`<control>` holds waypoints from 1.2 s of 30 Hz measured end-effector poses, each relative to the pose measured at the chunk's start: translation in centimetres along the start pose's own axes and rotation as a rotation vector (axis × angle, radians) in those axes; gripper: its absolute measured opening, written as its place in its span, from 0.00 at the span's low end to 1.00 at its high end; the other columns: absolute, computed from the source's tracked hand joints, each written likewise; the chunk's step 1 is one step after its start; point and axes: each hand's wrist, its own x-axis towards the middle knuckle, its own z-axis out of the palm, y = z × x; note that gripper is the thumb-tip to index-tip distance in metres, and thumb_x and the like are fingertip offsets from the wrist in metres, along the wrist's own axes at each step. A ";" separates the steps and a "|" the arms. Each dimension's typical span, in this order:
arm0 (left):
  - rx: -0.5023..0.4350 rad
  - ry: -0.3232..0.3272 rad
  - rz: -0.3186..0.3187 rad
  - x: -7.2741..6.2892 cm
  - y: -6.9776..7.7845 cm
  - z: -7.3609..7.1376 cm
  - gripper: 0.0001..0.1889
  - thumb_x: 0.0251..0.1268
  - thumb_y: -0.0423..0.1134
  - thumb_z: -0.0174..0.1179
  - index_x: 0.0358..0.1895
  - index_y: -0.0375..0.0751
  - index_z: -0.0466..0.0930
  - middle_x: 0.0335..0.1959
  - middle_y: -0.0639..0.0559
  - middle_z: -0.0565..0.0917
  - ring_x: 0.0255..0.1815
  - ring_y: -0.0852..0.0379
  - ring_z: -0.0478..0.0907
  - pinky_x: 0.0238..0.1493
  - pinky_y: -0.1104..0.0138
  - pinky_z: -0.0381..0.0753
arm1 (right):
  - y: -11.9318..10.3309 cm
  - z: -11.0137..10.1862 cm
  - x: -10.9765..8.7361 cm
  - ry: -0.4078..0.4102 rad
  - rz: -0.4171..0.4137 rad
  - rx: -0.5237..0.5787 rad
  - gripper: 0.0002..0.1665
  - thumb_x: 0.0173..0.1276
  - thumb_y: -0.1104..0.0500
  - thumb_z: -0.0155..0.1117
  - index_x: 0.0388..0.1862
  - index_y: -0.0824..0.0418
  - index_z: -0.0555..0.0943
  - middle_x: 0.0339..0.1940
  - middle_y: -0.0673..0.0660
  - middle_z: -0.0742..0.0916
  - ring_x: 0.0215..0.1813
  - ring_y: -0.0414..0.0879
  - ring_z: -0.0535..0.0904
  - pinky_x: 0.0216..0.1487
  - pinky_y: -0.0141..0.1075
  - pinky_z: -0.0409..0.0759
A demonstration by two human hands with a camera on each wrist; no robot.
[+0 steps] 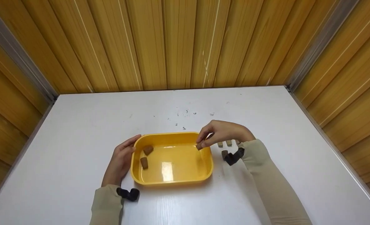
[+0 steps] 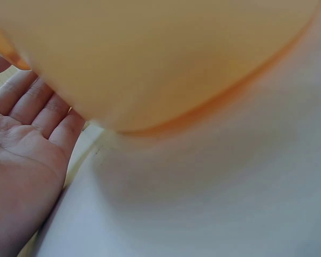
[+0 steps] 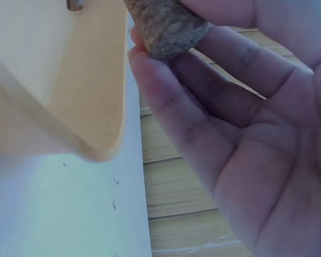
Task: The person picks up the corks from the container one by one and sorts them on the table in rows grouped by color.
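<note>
A yellow plastic tray [image 1: 172, 181] with rounded corners stands on the white table. My left hand [image 1: 122, 157] holds its left side, thumb at the rim and fingers along the outer wall; in the left wrist view the palm [image 2: 24, 155] faces the camera. Over the tray's right end, my right hand [image 1: 224, 132] pinches a brown cork stopper [image 1: 199, 146] between thumb and fingertips. The right wrist view shows this tapered cork [image 3: 166, 27] up close, its speckled end facing down. Two more corks, one upper [image 1: 148, 150] and one lower [image 1: 144, 163], lie inside at the tray's left.
Several corks stand on the table right of the tray, among them one cork [image 1: 224, 154] partly behind the black wrist camera [image 1: 235, 157]. Dark specks [image 1: 185, 115] mark the white table [image 1: 88, 125] beyond the tray. Wood-patterned walls [image 1: 178, 43] enclose the back and sides.
</note>
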 end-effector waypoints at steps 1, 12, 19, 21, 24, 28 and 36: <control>0.004 -0.002 0.000 0.0 0.0 0.0 0.26 0.61 0.22 0.43 0.65 0.26 0.67 0.58 0.50 0.80 0.63 0.58 0.74 0.64 0.70 0.73 | 0.1 -0.1 -0.2 0.011 0.008 -0.003 0.11 0.61 0.55 0.68 0.43 0.54 0.87 0.41 0.51 0.90 0.45 0.44 0.84 0.49 0.34 0.83; -0.011 -0.003 -0.002 0.0 -0.1 -0.1 0.26 0.61 0.21 0.43 0.65 0.26 0.67 0.57 0.49 0.81 0.62 0.56 0.75 0.64 0.69 0.74 | 2.2 -0.4 -2.2 0.122 0.020 0.026 0.11 0.63 0.52 0.66 0.43 0.52 0.87 0.40 0.50 0.90 0.46 0.52 0.85 0.46 0.33 0.82; -0.020 0.006 -0.005 0.1 -0.1 -0.1 0.25 0.61 0.21 0.44 0.65 0.26 0.68 0.56 0.51 0.81 0.62 0.57 0.75 0.64 0.70 0.74 | 4.0 -0.1 -3.2 0.206 0.020 0.059 0.12 0.64 0.51 0.66 0.43 0.54 0.86 0.41 0.53 0.90 0.40 0.51 0.83 0.32 0.30 0.77; -0.031 0.013 -0.008 0.1 -0.2 -0.1 0.25 0.61 0.21 0.44 0.65 0.26 0.68 0.56 0.50 0.81 0.62 0.57 0.75 0.64 0.70 0.74 | 4.5 0.0 -3.5 0.224 0.014 0.083 0.12 0.64 0.51 0.66 0.43 0.54 0.86 0.41 0.54 0.90 0.41 0.54 0.84 0.33 0.31 0.79; -0.034 0.022 -0.005 0.0 -0.2 -0.2 0.25 0.62 0.21 0.44 0.65 0.26 0.68 0.57 0.50 0.81 0.62 0.56 0.75 0.64 0.70 0.74 | 5.1 0.2 -4.0 0.240 -0.008 0.097 0.13 0.64 0.51 0.66 0.44 0.54 0.86 0.42 0.54 0.89 0.41 0.51 0.84 0.38 0.33 0.82; -0.032 0.029 -0.003 -0.1 -0.2 -0.2 0.25 0.62 0.21 0.44 0.65 0.26 0.68 0.57 0.49 0.81 0.62 0.56 0.75 0.63 0.70 0.74 | 6.1 0.4 -4.6 0.249 -0.034 0.095 0.15 0.64 0.52 0.66 0.46 0.56 0.85 0.45 0.55 0.89 0.45 0.42 0.84 0.46 0.30 0.82; -0.010 0.002 -0.013 0.0 0.1 0.0 0.26 0.62 0.22 0.44 0.65 0.28 0.68 0.60 0.47 0.79 0.63 0.55 0.75 0.63 0.68 0.75 | 7.9 0.9 -6.0 0.261 -0.039 0.123 0.19 0.61 0.57 0.68 0.52 0.61 0.83 0.48 0.55 0.88 0.55 0.40 0.82 0.57 0.28 0.77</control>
